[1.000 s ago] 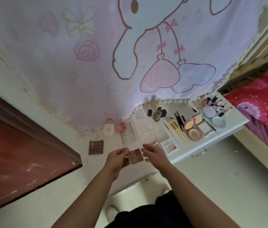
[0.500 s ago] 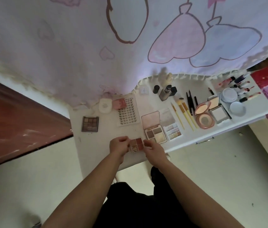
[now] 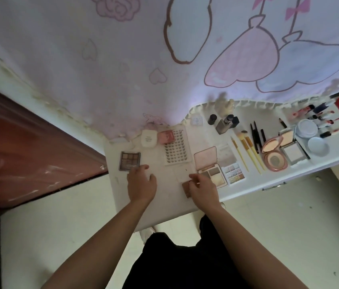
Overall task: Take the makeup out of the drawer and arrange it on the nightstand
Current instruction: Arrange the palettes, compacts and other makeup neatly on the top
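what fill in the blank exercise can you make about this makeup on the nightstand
1. The right hand grips a small reddish palette, while the left hand holds ____.
2. The makeup brushes have ____ handles.
3. The round pink compact lies ____, its lid tipped back.
Missing words: nothing; yellow; open.

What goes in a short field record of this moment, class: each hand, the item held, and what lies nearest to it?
Left hand: open, fingers spread over the white nightstand top, beside the dark square brown-shade eyeshadow palette; contact unclear.
Right hand: grip on the small reddish-brown blush palette, toward the front of the top.
Resting or lifted: cannot tell.
Nearest neighbour: open pink-lidded rectangular palette, just behind the right hand.
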`<state>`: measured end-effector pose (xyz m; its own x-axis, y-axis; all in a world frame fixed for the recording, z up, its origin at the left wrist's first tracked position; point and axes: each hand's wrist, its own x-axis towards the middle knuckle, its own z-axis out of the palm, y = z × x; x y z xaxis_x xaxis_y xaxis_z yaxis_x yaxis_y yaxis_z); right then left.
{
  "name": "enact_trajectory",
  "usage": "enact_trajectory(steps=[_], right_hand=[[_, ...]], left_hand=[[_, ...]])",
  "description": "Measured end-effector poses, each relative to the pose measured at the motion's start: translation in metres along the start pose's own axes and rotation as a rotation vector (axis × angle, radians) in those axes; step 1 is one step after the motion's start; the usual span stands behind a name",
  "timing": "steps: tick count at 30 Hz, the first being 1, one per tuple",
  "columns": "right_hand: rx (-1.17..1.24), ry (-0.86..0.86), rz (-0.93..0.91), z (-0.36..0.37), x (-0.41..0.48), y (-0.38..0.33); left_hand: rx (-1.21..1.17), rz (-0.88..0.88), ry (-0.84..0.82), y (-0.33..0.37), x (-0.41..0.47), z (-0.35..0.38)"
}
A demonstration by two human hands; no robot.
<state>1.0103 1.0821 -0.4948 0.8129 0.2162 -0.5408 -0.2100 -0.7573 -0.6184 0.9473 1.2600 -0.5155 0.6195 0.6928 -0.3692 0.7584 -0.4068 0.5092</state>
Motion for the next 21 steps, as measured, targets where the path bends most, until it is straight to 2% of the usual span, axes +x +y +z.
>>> enact_trajectory(steps=[3, 7, 14, 19, 21], right_hand=[[0.001, -0.077, -0.063, 0.016, 0.006, -0.014], [-0.019, -0.189, -0.112, 0.040, 0.009, -0.027], [-0.011, -0.243, -0.108, 0.071, 0.008, -0.028], [0.127, -0.211, -0.068, 0.075, 0.010, -0.029], [0.243, -0.208, -0.066, 0.074, 0.009, -0.036]], left_hand=[[0.230, 0.048, 0.018, -0.018, 0.024, -0.018], [0.330, 0.009, -0.188, -0.034, 0.046, -0.024], [0.191, 0.127, -0.035, -0.057, 0.016, -0.021], [-0.133, -0.035, -0.143, -0.066, 0.006, -0.045], [-0.248, -0.020, -0.168, -0.063, 0.002, -0.055]])
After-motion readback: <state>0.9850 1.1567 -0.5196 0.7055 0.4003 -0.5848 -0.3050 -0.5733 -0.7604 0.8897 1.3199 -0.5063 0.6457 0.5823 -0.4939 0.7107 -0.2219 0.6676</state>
